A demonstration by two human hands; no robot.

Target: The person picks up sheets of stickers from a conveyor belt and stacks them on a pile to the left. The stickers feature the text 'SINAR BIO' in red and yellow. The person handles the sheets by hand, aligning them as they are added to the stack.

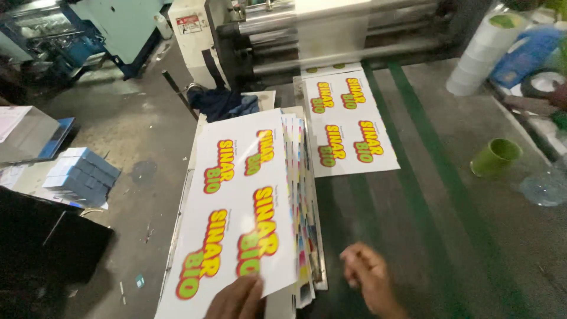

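Head view: the left hand (236, 298) pinches the near edge of the top printed sheet (239, 207) on the stack (304, 201) at the counter's (449, 248) left edge, long axis running away. To its right, the right hand (369, 277) hovers loosely curled and empty, just beside the stack, with another printed sheet (348, 124) lying farther off.

The left hand (236, 300) is cut off by the bottom edge, only its fingers showing on the top sheet (239, 201), whose lower left corner also runs out of frame. The right hand (369, 277) is motion-blurred and cut at the wrist, so its finger pose cannot be read, and the stack (304, 207) under the top sheet shows only its coloured edges. The roll (481, 50) and rollers (331, 35) are clipped at the top edge, and the surface (472, 248) is streaked with blur.
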